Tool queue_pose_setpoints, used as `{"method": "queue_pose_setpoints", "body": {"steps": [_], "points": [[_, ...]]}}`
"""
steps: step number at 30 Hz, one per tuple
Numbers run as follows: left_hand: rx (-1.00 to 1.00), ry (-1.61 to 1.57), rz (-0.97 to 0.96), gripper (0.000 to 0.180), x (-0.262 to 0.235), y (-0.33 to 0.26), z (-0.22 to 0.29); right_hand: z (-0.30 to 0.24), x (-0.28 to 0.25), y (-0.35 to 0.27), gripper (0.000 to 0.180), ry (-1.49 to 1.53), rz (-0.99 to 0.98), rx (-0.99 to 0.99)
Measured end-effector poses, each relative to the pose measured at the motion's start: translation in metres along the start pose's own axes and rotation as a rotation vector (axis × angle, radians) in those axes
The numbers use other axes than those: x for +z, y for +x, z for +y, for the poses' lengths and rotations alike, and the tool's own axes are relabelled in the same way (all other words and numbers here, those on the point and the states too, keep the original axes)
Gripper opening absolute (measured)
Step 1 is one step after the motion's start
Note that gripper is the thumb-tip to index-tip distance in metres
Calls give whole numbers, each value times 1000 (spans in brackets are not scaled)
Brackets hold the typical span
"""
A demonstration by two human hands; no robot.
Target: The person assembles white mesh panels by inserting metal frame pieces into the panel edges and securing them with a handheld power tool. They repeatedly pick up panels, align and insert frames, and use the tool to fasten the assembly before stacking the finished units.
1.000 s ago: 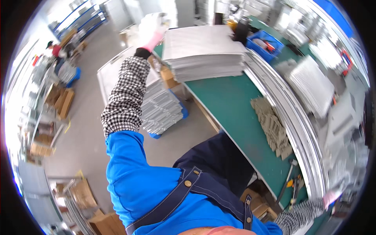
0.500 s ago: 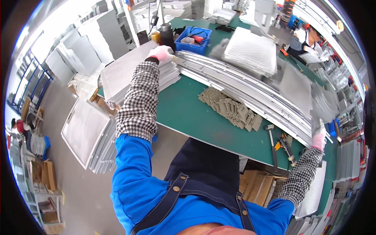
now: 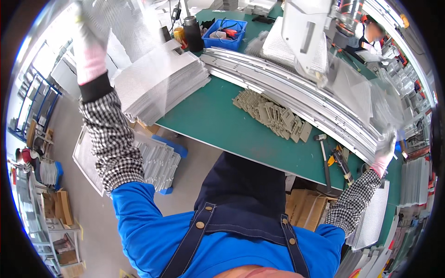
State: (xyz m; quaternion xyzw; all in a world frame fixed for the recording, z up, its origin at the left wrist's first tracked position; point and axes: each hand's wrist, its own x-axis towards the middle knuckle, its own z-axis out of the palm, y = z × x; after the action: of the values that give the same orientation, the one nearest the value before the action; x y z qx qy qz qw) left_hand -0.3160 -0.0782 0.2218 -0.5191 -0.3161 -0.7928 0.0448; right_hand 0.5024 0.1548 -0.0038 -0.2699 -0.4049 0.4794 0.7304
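My left hand [image 3: 87,51], in a pale glove with a pink cuff, is raised at the upper left and smeared by motion. It grips the edge of a see-through mesh sheet [image 3: 123,28], blurred, which hangs beside and partly over a stack of mesh panels [image 3: 181,76] on the table's left end. My right hand [image 3: 384,150], gloved alike, is at the right ends of a bundle of long silvery metal strips [image 3: 287,85]; its fingers are blurred and I cannot tell if they hold a strip. A heap of small grey-beige plates [image 3: 273,116] lies in front of the strips.
On the green table [image 3: 208,120] are a hammer [image 3: 324,162], a yellow-and-black tool [image 3: 340,167], a blue basket [image 3: 227,34] and a dark bottle [image 3: 193,34]. A white slotted part [image 3: 306,37] hangs over mesh sheets at the back. Another person [image 3: 368,39] works far right.
My left hand has left the strips' left end and swung up and left with the mesh sheet. My right hand has shifted slightly up and right. The white slotted part now reaches nearer.
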Motion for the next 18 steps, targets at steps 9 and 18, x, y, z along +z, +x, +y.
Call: {"method": "queue_pose_setpoints", "body": {"steps": [9, 18], "points": [[-864, -1054, -37, 61, 109, -268, -118, 36, -62, -16, 45, -102, -248, 28], [-1404, -1160, -88, 87, 181, -363, -121, 15, -8, -31, 36, -372, -25, -115]]}}
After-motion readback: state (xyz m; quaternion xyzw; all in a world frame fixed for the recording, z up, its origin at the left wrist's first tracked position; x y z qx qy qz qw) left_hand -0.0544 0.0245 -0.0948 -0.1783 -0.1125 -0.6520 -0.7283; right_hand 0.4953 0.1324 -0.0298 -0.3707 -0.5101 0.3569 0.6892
